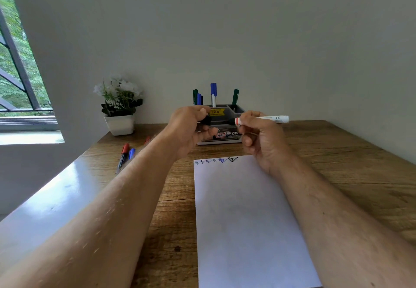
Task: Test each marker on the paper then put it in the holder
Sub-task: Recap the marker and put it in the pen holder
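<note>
My right hand [258, 139] grips a white marker [273, 119] held level above the table, its dark tip pointing left. My left hand [189, 128] pinches the marker's black cap [206, 121], a short gap from the tip. Behind both hands stands the grey holder [238, 110], with several blue and green markers upright in it. A white sheet of paper [245, 220] lies in front, carrying several small scribbles [216, 160] along its top edge. A red-capped marker [123, 152] and a blue-capped marker [131, 154] lie on the table at the left.
A white pot of white flowers [119, 107] stands at the back left against the wall. The wooden table [349, 164] runs to the wall behind and to a window sill [29, 137] on the left.
</note>
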